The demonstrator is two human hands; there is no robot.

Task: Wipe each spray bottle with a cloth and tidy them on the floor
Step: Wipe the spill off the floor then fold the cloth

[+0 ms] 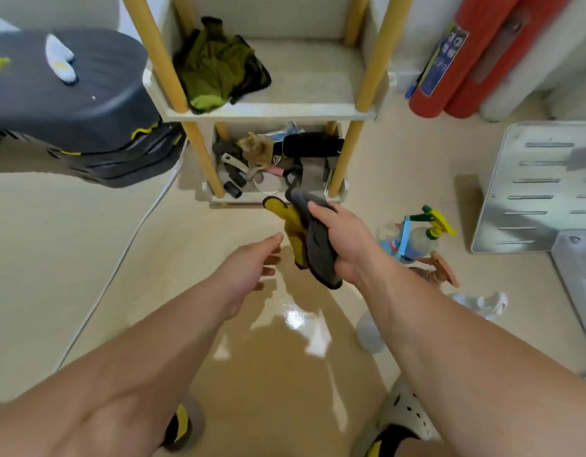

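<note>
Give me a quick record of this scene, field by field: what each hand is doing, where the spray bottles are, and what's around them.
right hand: grips a grey and yellow cloth, held above the floor
left hand: open, empty, reaching toward the cloth
spray bottles: clustered on the floor to the right of the hands, yellow and green trigger on top
shelf unit: ahead, green cloth on upper tier, clutter on lower tier
fire extinguishers: far right
floor: beige, glossy

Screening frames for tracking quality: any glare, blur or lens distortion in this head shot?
Head view: bright glare patch on the glossy floor between the forearms; wide-angle bending of the shelf posts and red fire extinguisher; edges soft, spray bottles slightly blurred; right hand gripping the grey-and-yellow cloth fairly sharp.
</note>
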